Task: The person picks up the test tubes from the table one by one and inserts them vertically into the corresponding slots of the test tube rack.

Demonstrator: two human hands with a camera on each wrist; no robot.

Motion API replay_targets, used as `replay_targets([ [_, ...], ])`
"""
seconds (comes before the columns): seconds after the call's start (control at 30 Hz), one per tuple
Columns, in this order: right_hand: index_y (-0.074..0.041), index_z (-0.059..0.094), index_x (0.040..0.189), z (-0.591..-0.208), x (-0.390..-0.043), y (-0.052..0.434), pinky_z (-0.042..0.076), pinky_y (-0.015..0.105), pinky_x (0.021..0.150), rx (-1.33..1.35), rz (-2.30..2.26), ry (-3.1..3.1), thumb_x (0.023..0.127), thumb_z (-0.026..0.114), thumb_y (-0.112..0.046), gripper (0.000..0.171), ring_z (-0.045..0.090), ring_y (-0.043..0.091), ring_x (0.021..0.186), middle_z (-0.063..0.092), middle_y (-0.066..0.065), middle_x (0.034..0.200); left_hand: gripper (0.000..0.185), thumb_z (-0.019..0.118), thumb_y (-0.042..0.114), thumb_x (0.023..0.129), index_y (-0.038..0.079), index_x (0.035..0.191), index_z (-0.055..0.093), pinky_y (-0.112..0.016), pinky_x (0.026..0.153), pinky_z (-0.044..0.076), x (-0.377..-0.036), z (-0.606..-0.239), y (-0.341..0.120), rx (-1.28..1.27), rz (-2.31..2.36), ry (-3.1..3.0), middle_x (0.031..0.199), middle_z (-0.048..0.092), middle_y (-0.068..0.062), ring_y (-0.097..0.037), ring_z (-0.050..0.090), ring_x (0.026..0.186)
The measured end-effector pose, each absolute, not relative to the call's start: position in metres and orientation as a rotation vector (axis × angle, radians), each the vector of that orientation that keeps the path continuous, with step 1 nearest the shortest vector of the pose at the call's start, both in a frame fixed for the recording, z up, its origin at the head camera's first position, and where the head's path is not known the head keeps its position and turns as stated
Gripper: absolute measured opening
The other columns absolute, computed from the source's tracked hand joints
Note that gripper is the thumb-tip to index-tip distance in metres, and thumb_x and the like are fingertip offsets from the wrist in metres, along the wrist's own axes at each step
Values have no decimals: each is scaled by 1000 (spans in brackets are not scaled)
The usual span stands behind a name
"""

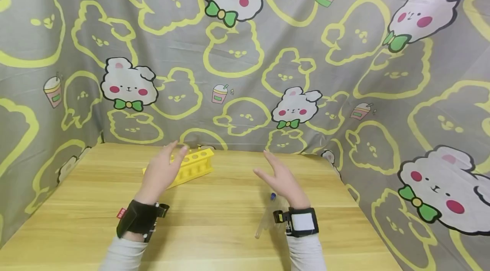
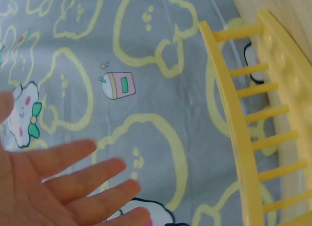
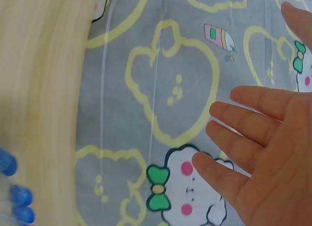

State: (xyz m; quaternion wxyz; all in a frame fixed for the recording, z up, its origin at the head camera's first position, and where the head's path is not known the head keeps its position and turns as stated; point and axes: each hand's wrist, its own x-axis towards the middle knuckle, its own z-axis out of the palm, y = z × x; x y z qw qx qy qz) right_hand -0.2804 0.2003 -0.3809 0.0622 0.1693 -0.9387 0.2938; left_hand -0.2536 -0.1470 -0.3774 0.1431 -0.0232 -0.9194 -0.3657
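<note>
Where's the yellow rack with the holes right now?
In the head view, the yellow rack stands toward the back of the wooden table, left of centre, just beyond the left hand, which partly hides it.

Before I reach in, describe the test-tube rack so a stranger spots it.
Follow the wood-grain tabletop toward its far edge, by the cartoon-print curtain. Left of centre, partly behind the left hand, sits a long test-tube rack with round holes on top. Its yellow sets it apart from the clear, blue-capped tubes near the right hand.
</note>
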Motion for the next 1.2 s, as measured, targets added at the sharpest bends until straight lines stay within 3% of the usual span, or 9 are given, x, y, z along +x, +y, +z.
replay_targets([
  [0.1,-20,25,155,-374,-288,191,24,54,121,528,893,-2867,91,52,-64,83,26,31,149,25,7,162,77,25,62,100,4,152,28,-63,114,29,-250,-378,-159,-41,-1177,-2577,155,32,-24,-48,37,137],
  [0.2,-22,25,155,-368,-297,180,22,54,122,578,863,-2886,90,50,-67,83,23,28,150,23,3,163,75,22,59,102,6,154,22,-63,116,26,-245,-379,-173,-40,-1305,-2519,158,26,-24,-49,34,139],
  [0.33,-24,23,155,-364,-312,163,18,52,123,679,834,-2905,91,47,-68,82,18,22,152,22,-2,163,74,16,56,103,4,156,12,-63,119,13,-236,-380,-193,-27,-1432,-2503,161,14,-23,-49,15,146],
  [0.57,-23,25,155,-365,-335,136,22,49,123,802,887,-2936,92,47,-66,79,21,23,151,21,1,163,78,10,56,102,-2,154,1,-61,121,5,-220,-389,-213,35,-1570,-2540,161,0,-24,-47,3,148],
  [0.7,-26,26,155,-370,-347,122,23,49,122,843,963,-2968,92,44,-69,78,22,23,151,21,1,164,80,7,57,102,-5,152,-2,-62,121,4,-215,-402,-217,98,-1628,-2580,160,-4,-25,-48,0,148],
  [0.87,-23,25,155,-380,-356,103,24,49,122,890,1051,-3030,90,38,-74,84,23,25,150,23,2,163,82,4,62,99,1,154,-5,-63,120,2,-209,-417,-217,162,-1677,-2619,161,-6,-22,-47,-3,148],
  [1.07,-26,26,155,-396,-365,85,18,51,123,893,1181,-3106,89,32,-78,84,19,25,151,24,-1,163,85,4,64,98,1,154,-2,-62,121,2,-208,-427,-210,243,-1754,-2610,161,-4,-23,-46,-1,149],
  [1.2,-20,27,155,-408,-371,77,15,49,125,889,1336,-3085,92,30,-75,83,19,24,151,25,1,162,86,5,65,98,0,154,-2,-60,122,2,-209,-431,-206,230,-1768,-2591,162,-3,-21,-44,-1,149],
])
